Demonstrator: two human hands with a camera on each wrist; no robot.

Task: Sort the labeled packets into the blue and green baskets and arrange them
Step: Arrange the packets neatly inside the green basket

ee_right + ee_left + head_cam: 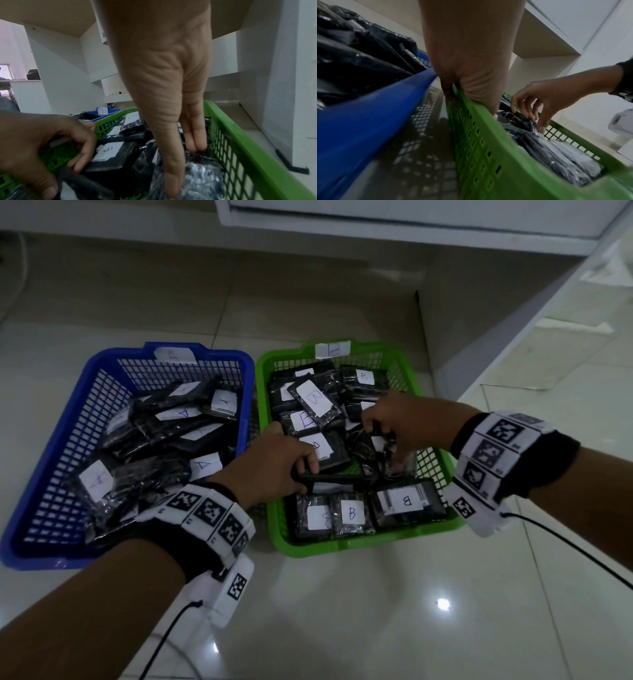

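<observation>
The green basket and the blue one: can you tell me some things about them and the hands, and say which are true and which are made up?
1. Both hands are inside the green basket. True: the left hand and the right hand both reach in among its packets.
2. The green basket's tag says A. False: its tag says B; the blue basket has the A tag.
3. The left hand grips a black packet. True.
4. The blue basket has nothing in it. False: it holds many black packets with A labels.
5. The baskets are stacked. False: they stand side by side on the tiled floor.
</observation>
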